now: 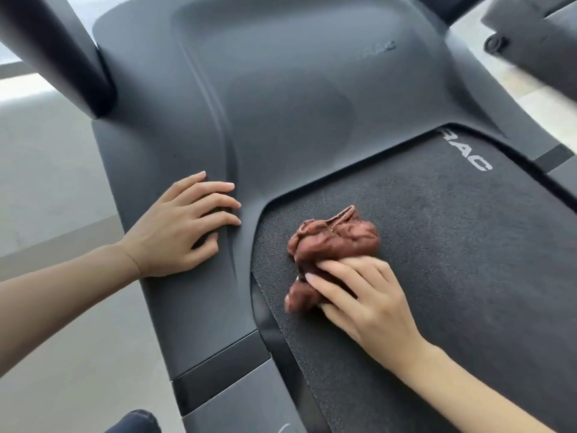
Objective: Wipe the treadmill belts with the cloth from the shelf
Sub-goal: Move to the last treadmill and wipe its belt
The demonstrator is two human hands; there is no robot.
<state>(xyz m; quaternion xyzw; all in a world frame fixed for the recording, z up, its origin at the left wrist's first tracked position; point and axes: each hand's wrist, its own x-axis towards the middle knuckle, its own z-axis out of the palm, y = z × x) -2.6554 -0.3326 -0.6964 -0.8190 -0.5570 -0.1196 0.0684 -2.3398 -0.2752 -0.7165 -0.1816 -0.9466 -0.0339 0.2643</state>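
A crumpled reddish-brown cloth [335, 242] lies on the dark textured treadmill belt [452, 260], near the belt's front left corner. My right hand [362, 295] lies on the near part of the cloth, fingers curled round a bunch of it and pressing it on the belt. My left hand [184, 226] rests flat with spread fingers on the grey motor cover [281, 104], left of the belt.
A thick dark upright post [62, 54] rises at the upper left. The treadmill's left side rail [218, 370] runs toward me. Part of another machine [530, 35] shows at the upper right. Pale floor [56, 182] lies on the left.
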